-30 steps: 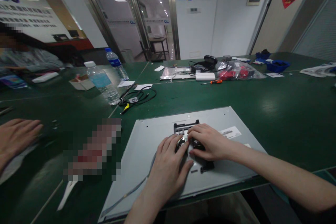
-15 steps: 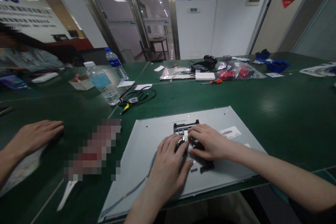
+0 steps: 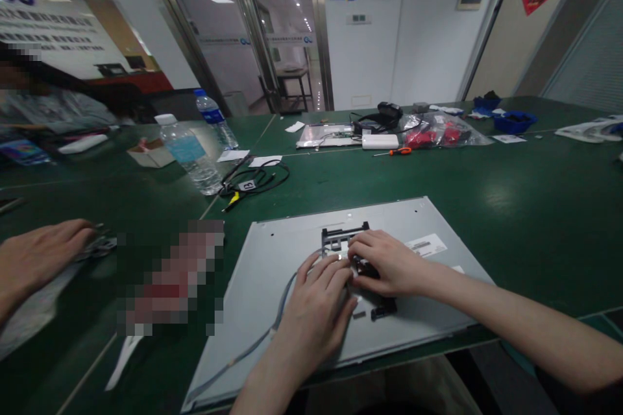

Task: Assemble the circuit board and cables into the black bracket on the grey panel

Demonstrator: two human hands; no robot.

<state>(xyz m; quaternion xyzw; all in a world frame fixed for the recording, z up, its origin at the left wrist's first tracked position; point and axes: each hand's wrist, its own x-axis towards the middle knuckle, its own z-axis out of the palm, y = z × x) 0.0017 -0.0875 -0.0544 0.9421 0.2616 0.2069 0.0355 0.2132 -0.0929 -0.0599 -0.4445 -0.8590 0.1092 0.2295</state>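
Note:
A flat white metal panel (image 3: 253, 292), like the back of a display, lies before me on the table. Near its middle is a black bracket (image 3: 345, 231), partly covered by my hands. My left hand (image 3: 318, 295) bends its fingers over the panel's middle; whatever is under the fingertips is hidden. Fingers and thumb of my right hand (image 3: 389, 264) close around a dark part (image 3: 366, 267) of the bracket area. The two hands' fingertips meet or nearly meet. A grey cable (image 3: 283, 301) runs from the bracket past my left hand to the panel's near left corner.
Left of the panel are a blurred-out item (image 3: 170, 279) and another person's hand (image 3: 48, 253). Farther back stand two water bottles (image 3: 189, 155), with black cables (image 3: 257, 178) beside them. An orange-handled screwdriver (image 3: 400, 151) and a plastic bag (image 3: 442, 130) lie at the back.
My left fingers have shifted slightly right and now cover the shiny spot they left visible before. My right hand stays nearly still. The other person's hand has moved left, baring a crumpled clear item.

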